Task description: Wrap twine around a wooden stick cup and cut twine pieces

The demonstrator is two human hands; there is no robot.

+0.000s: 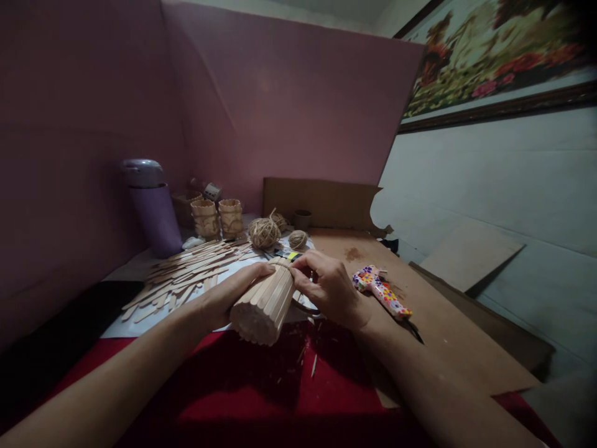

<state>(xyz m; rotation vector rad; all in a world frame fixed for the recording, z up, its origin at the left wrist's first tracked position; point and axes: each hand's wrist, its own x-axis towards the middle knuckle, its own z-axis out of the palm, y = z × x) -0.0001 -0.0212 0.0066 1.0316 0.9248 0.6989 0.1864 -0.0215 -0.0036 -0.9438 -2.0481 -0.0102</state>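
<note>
A cup made of wooden craft sticks [265, 302] lies tilted in front of me, its round base toward me. My left hand [237, 285] is closed around its left side, thumb near the far end. A strand of jute twine [280, 264] runs across the sticks close to that end. My right hand [329, 289] pinches the twine at the cup's right edge, with thumb and forefinger together. Behind the cup, a yellow and black object [293, 255] is partly hidden. To the right of my right hand lies a flower-patterned glue gun [380, 291].
Loose craft sticks [186, 274] cover white paper at the left. Behind stand a purple flask [156, 211], two decorated wooden cups [205, 219], twine balls [264, 232] and a small dark pot [302, 218]. Brown board [448, 348] lies at the right; wood scraps litter the red cloth [261, 386].
</note>
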